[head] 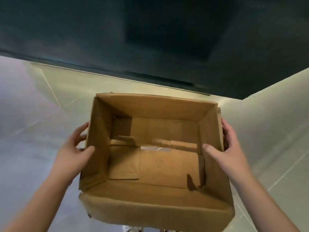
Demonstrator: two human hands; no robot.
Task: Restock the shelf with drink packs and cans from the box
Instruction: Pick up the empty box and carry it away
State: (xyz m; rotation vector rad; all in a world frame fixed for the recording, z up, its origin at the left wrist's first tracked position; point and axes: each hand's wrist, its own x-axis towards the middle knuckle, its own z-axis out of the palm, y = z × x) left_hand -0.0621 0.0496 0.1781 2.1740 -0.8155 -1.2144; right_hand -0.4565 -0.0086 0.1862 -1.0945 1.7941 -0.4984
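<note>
— At the box's (155, 108) left wall, what is the left hand (73, 153) doing?

— Pinching that wall. Its thumb (88, 150) is hooked over the rim on the inside and its fingers are spread on the outside. The right hand (229, 148) does the same on the right wall, thumb inside and fingers curled round the outside. Each holds cardboard and nothing else.

— And where is the box?

— Between the two hands, open top facing up. It looks lifted off the floor and tipped a little. No packs or cans show inside, so I'd judge it is emptied and the step in hand is moving the empty box.

— How should that be done well?

— Grip evenly on both sides and don't squeeze. The cardboard looks soft and worn, the side walls already bow, and the bottom flaps leave a pale slit (153, 148) across the middle. A hard pinch would likely fold a wall inward. Fingers slid under the base would be steadier than holding the rims alone.

— What lies beyond the box?

— Under it and to both sides is a pale tiled floor (33, 131) with thin joint lines. Past the box's far wall a dark wall (100, 39) rises from the floor. It is blurred, and I cannot tell whether it belongs to the shelf.
</note>
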